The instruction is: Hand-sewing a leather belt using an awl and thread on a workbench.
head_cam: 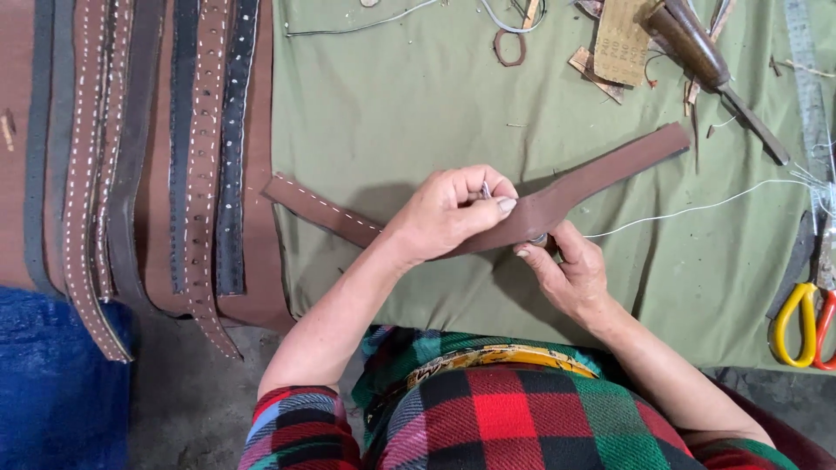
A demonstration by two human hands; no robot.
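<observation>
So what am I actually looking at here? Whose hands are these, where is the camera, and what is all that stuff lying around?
The one picture comes from a camera worn on a person's head, looking down at their own two bare hands. The left hand pinches something small and metallic, perhaps a needle, above a brown leather strap with white stitching. The right hand grips the strap from below. A white thread runs off to the right. All this lies on a green cloth. To the left is a row of stitched straps; to the right, yellow-handled scissors and a wooden-handled tool.
</observation>
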